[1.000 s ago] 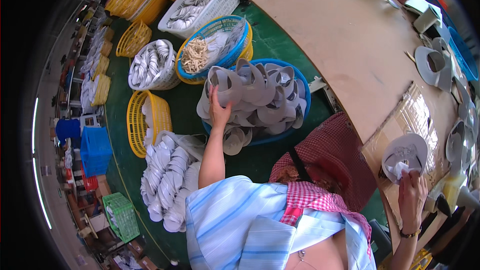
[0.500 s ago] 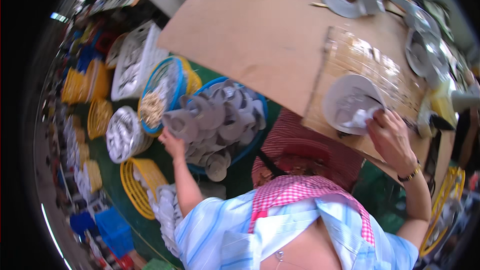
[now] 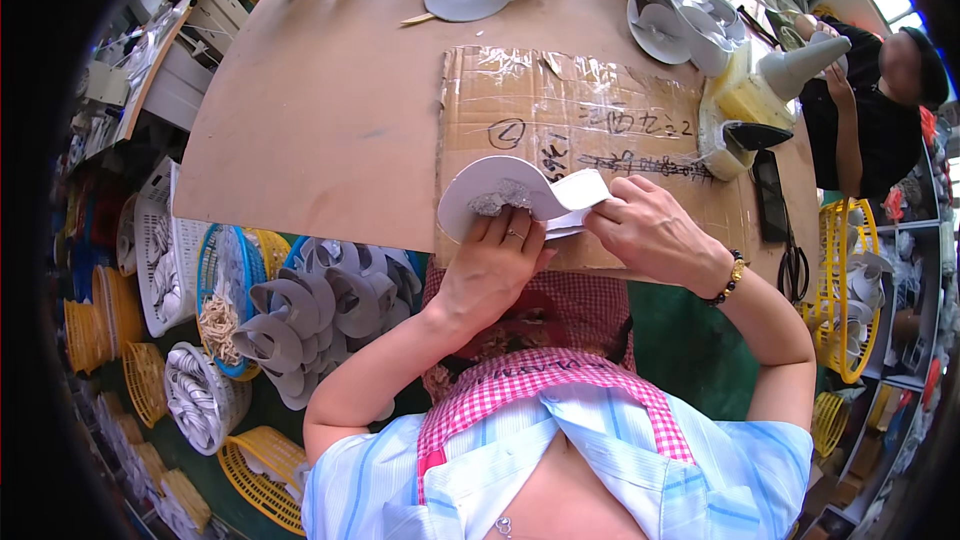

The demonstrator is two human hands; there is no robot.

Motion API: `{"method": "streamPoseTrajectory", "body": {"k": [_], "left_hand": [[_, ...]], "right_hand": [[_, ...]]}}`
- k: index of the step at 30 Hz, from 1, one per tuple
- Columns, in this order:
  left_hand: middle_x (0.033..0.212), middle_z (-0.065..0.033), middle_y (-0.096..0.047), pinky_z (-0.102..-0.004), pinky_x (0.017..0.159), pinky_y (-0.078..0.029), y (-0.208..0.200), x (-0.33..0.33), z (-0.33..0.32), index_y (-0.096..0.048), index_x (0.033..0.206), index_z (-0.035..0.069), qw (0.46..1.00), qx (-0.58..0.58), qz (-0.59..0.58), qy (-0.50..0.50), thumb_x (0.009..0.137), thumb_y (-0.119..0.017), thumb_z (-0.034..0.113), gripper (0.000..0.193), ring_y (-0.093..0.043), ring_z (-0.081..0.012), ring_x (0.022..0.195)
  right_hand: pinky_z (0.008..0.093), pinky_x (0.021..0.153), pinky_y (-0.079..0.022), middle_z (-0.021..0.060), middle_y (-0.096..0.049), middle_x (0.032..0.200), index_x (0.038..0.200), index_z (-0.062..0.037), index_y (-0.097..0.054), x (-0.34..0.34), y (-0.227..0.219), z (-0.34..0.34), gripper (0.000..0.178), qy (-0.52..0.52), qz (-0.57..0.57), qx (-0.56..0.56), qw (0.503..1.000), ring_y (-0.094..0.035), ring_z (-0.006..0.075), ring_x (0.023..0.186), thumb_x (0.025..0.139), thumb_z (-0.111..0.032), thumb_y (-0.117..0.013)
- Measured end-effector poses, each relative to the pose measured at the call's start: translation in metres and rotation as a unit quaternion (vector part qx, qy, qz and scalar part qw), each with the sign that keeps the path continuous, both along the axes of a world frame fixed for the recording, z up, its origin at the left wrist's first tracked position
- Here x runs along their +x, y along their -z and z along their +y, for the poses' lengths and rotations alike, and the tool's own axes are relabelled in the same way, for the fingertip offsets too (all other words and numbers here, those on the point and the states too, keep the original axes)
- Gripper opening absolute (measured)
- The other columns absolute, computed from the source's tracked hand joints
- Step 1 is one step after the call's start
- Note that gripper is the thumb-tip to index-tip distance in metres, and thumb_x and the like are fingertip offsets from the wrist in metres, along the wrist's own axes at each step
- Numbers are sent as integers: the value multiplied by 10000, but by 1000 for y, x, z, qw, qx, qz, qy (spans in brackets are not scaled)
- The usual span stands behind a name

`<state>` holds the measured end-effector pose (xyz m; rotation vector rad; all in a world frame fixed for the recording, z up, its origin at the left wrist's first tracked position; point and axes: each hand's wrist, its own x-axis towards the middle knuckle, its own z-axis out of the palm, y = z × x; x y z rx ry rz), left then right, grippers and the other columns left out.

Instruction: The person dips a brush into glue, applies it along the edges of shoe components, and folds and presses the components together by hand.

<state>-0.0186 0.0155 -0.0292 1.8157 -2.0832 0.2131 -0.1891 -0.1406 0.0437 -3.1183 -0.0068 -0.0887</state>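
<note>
A white sun visor [image 3: 463,183] with a silver glittery patch [image 3: 500,197] is between my hands, over the near part of a cardboard sheet [image 3: 600,90]. My left hand [image 3: 488,275], with a ring on it, is closed on the visor's near edge, fingers up against the glittery patch. At the visor's band [image 3: 578,190], my right hand [image 3: 650,230] pinches the right end. The fingertips of that hand partly hide the band's end.
Grey-white visors [image 3: 455,2] lie along the table's far edge. To the right stand a grey cone [image 3: 800,65] and black-handled scissors [image 3: 793,270]. Baskets surround the table's left side, one heaped with visors [image 3: 315,305]. Another person [image 3: 865,130] is at the far right.
My left hand has left the heap of visors in the basket and come to the visor over the cardboard. My right hand now pinches the band's end. The view has shifted right.
</note>
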Motion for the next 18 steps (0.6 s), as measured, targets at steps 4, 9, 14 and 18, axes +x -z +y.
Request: {"method": "streamPoseTrajectory", "body": {"k": [4,9,14,18], "left_hand": [[1040,-132,-656,-379,836,-515,9,18,6,-673,1025,6,991,-95,-37,91,769,-620,81,272,-644,-251,917],[1055,-127,-661,-382,828,-517,-3,23,6,-686,991,19,982,-136,-6,131,738,-714,106,269,-639,-259,899],[963,-138,-658,-396,720,-516,-44,27,-2,-667,976,49,987,-146,-35,-49,781,-748,190,254,-644,-287,824],[888,-123,-641,-390,660,-507,-35,36,-17,-582,850,60,959,25,171,-224,765,-784,209,264,-636,-316,801]], "right_hand": [[324,820,-446,22,-600,878,934,-68,-659,-11,2,-6,215,-5,2,22,1000,-551,191,919,730,-135,-648],[323,859,-416,7,-603,899,952,-73,-669,-1,10,-1,265,-23,-70,30,997,-524,162,922,710,-181,-664],[401,971,-355,-24,-617,980,731,-96,-728,11,-2,3,130,-12,-81,-104,991,-497,158,994,691,-200,-661],[392,997,-325,-12,-559,938,856,-80,-720,24,-22,2,183,23,-33,-189,981,-460,173,1041,716,-168,-640]]}}
